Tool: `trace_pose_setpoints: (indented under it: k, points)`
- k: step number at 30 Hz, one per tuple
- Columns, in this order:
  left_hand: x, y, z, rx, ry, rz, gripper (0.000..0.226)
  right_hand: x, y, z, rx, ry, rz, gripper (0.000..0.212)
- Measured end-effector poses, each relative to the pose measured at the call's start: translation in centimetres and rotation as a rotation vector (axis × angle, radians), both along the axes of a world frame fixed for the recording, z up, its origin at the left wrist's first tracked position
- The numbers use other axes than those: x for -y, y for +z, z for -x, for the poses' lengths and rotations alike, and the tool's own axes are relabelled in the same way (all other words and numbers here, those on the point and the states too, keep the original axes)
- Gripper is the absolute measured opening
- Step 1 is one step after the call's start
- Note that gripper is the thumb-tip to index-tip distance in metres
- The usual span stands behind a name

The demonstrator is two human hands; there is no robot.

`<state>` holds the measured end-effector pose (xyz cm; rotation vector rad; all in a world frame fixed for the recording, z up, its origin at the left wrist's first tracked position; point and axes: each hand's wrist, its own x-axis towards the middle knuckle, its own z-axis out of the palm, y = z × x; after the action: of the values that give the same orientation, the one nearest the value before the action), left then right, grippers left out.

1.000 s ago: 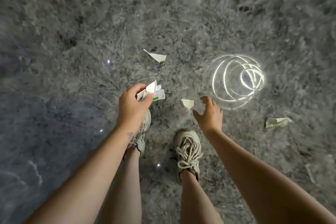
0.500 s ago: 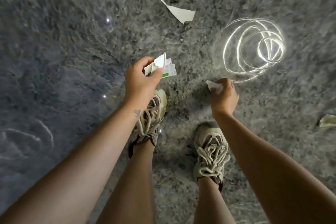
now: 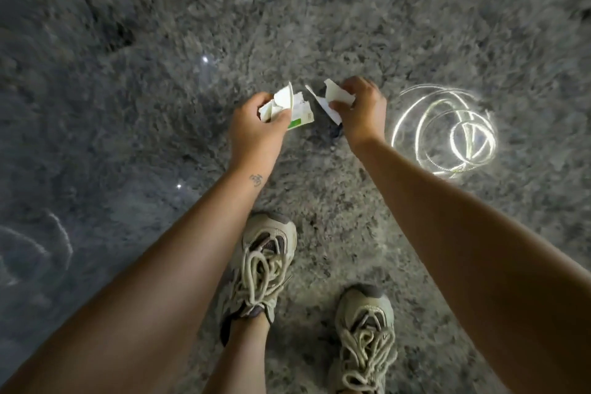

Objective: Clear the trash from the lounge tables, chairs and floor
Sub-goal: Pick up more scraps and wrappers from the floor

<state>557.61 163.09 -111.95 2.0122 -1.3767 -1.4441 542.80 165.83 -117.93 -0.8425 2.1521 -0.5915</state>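
I look straight down at a grey speckled stone floor (image 3: 319, 25). My left hand (image 3: 252, 129) grips a bundle of torn paper scraps (image 3: 283, 99), one of them white with a green patch. Just to its right, my right hand (image 3: 364, 112) pinches a small torn white scrap (image 3: 337, 93). A longer, pointed white paper scrap (image 3: 319, 103) runs under that hand's thumb, low over the floor. Whether this scrap is lifted or still lies on the floor I cannot tell. The two hands are a short gap apart.
My two beige laced sneakers (image 3: 265, 253) (image 3: 364, 329) stand on the floor below the hands. A bright reflection of looped ring lights (image 3: 447, 131) shines on the polished floor right of my right hand. Fainter light streaks (image 3: 57, 233) show at lower left.
My right hand, holding the small scrap it picked up, has reached forward to the pointed scrap that lay farther ahead. I have stepped forward. My left hand keeps its bundle.
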Motion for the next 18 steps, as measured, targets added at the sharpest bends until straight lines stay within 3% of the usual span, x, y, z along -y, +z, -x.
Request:
trace_pose_setpoints:
  k: [6, 12, 18]
  points:
    - [0.7, -1.2, 0.3, -0.01, 0.047, -0.009, 0.01, 0.4, -1.6, -0.6, -0.053, 0.092, -0.057, 0.036]
    - [-0.5, -1.4, -0.5, -0.031, 0.052, -0.045, 0.016, -0.4, -1.7, -1.1, -0.355, 0.211, -0.202, 0.04]
    - [-0.9, -0.5, -1.1, -0.031, 0.072, -0.058, 0.023, -0.9, -0.9, -1.7, -0.255, 0.139, -0.311, 0.034]
